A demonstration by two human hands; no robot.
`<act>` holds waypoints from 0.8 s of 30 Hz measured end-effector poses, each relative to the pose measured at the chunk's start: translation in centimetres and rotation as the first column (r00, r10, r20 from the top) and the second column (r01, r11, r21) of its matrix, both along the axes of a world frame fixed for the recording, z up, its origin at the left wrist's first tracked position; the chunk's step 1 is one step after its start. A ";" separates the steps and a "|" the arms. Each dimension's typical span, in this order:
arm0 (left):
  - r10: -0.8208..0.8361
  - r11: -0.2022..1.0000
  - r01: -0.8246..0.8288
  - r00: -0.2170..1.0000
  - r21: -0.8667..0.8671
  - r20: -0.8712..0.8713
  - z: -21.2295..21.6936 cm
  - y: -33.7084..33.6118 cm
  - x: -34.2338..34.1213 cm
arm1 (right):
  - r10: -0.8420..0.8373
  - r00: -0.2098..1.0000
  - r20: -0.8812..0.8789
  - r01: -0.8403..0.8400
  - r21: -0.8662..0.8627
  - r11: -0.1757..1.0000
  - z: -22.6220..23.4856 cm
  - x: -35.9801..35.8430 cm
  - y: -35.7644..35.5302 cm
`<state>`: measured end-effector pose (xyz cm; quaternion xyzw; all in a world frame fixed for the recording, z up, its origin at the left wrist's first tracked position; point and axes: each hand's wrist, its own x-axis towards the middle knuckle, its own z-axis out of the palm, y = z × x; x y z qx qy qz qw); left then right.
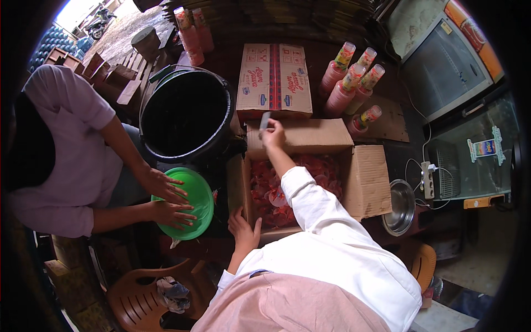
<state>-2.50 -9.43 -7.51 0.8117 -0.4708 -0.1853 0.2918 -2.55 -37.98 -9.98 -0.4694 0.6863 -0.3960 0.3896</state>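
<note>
Right hand, fingers pinched on a small grey-white lid, raised over the far flap of the open cardboard box. Red-filled cups lie inside, at 6 o'clock from the grip. Left hand, fingers spread, rests on the box's near-left corner.

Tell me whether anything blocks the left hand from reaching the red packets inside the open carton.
Nothing visible does. The left hand rests on the near rim of the open carton, and the red packets lie uncovered just beyond it. The right hand, holding a small grey thing, is up at the far flap.
</note>
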 end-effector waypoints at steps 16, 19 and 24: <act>0.019 1.000 -0.020 0.999 -0.020 -0.030 0.1 0.1 0.0 | 0.263 0.962 -0.073 -0.273 -0.302 0.913 3.5 -4.9 -1.5; 0.019 0.998 -0.020 1.000 -0.058 -0.018 -0.5 0.0 -0.1 | 0.288 0.922 -0.258 -0.364 -0.331 0.871 5.1 -6.2 -5.0; 0.025 0.999 -0.025 1.000 -0.043 0.008 -0.3 -0.2 -0.1 | 0.287 0.825 -0.487 -0.432 -0.216 0.875 6.4 -5.3 -11.5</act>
